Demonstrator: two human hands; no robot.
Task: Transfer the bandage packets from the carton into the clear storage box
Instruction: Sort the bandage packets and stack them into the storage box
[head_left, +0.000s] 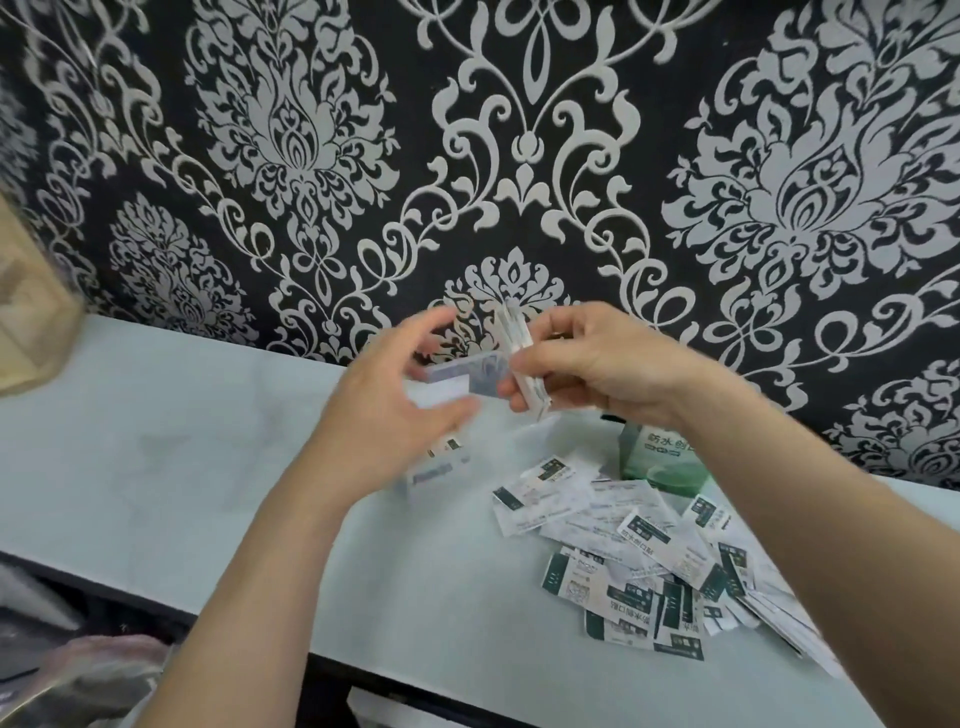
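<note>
My left hand (384, 415) grips the clear storage box (460, 382), lifted off the pale table (182, 467) and blurred by motion. My right hand (602, 364) pinches a small stack of white bandage packets (519, 348), held on edge right beside the box's upper right end. The green carton (660, 460) stands on the table behind my right forearm. Several loose packets (623, 561), white with dark green labels, lie scattered on the table in front of the carton.
A black and white patterned wall (519, 156) rises right behind the table. A light wooden object (26, 312) stands at the far left. A crumpled plastic bag (78, 675) lies below the table's dark front edge (332, 665).
</note>
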